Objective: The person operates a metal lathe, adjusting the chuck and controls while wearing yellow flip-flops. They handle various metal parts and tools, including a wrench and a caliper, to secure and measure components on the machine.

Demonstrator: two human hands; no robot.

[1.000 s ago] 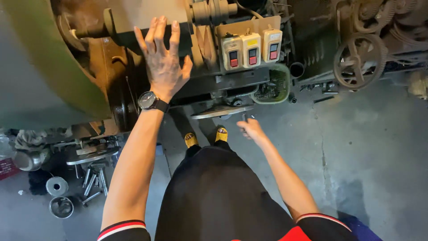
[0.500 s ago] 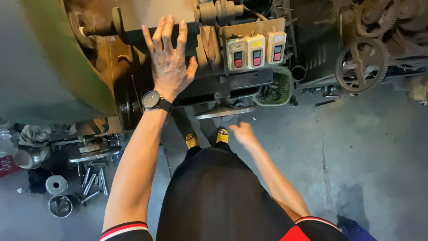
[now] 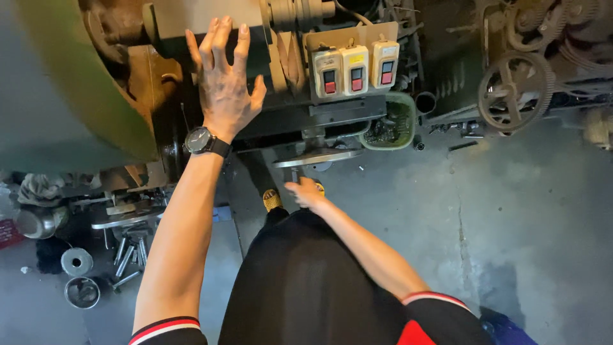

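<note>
3 switch boxes [image 3: 356, 69], 2 hands

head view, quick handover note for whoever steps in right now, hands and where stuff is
Left hand: open, fingers spread, palm flat on the dark machine body beside the three switch boxes.
Right hand: low, at the handwheel; grip cannot be told.
Green tray of small parts sits under the switches.
Loose metal parts lie on the floor at left.
Done or left: not shown.

floor [image 3: 511, 223]: grey cracked concrete, stained | right: spoked handwheel [image 3: 516, 91] | left: metal parts [image 3: 128, 252]
</note>
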